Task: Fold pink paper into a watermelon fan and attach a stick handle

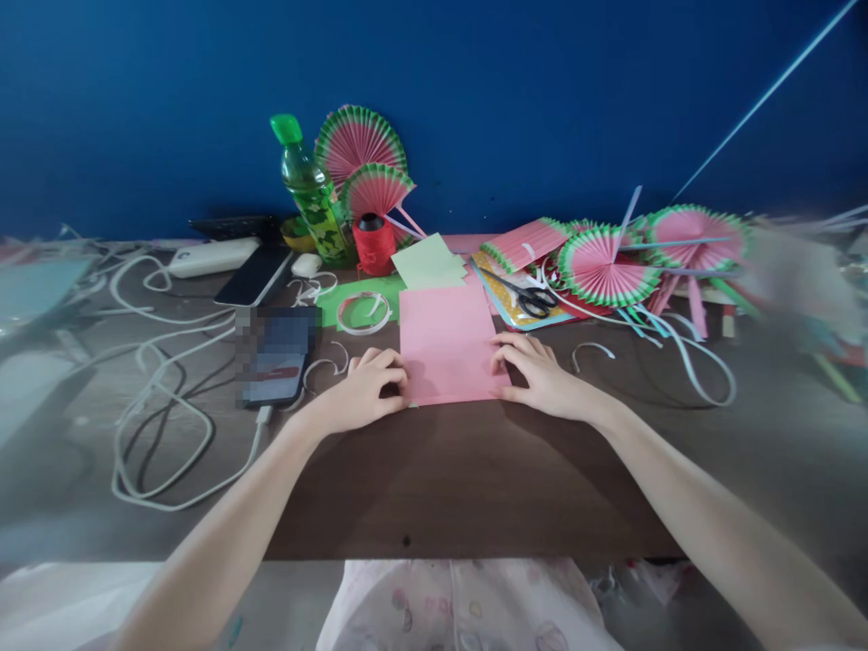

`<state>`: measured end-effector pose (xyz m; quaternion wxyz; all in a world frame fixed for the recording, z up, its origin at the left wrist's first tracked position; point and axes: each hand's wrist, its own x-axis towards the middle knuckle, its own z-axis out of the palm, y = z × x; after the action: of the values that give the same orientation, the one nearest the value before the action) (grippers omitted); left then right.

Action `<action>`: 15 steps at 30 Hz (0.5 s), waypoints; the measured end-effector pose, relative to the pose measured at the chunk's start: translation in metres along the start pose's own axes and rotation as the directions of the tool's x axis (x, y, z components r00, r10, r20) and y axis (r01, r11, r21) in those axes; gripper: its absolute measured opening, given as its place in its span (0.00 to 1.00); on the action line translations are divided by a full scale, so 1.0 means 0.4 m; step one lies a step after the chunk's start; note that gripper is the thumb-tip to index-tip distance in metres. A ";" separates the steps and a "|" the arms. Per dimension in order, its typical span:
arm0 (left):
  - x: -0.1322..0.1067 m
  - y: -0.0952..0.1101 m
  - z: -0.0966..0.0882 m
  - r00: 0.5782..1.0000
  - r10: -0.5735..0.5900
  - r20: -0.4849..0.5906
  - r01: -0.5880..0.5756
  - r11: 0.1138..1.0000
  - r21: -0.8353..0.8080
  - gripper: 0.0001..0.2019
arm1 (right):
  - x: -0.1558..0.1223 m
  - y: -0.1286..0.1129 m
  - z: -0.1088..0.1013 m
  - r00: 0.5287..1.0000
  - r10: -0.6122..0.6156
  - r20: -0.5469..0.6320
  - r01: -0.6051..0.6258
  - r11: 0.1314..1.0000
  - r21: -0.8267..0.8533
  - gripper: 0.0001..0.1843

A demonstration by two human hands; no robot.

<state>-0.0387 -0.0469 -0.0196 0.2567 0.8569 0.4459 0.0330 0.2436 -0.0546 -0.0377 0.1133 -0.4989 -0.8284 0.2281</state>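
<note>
Worktop [475,497]: pleated fans [597,271] look finished; pink sheet [448,344] largely unpleated. Left hand [372,387], right hand [539,375], half-curled, touch its sides; grip unclear.

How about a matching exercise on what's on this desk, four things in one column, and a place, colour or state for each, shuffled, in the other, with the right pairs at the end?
Column one
1. Scissors
2. Pink sheet
3. Thread spool
4. Bottle

Column two
A. Wound in red
B. Green-capped, standing in front of the blue wall
C. Black-handled
D. Flat on the desk, between the left hand and the right hand

Right pairs: 1-C, 2-D, 3-A, 4-B
</note>
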 end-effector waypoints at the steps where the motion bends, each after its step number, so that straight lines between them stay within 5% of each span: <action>1: 0.001 0.003 0.000 1.000 0.002 -0.006 -0.002 1.000 0.010 0.06 | 0.000 0.000 0.000 1.000 0.001 0.001 -0.001 1.000 0.002 0.10; 15: -0.006 0.020 0.008 0.999 0.025 -0.038 -0.021 0.995 0.097 0.05 | -0.001 -0.005 -0.002 1.000 0.005 -0.004 -0.005 1.000 0.011 0.09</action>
<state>-0.0331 -0.0538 -0.0185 0.2057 0.8726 0.4418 0.0312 0.2426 -0.0555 -0.0360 0.1172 -0.5010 -0.8255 0.2319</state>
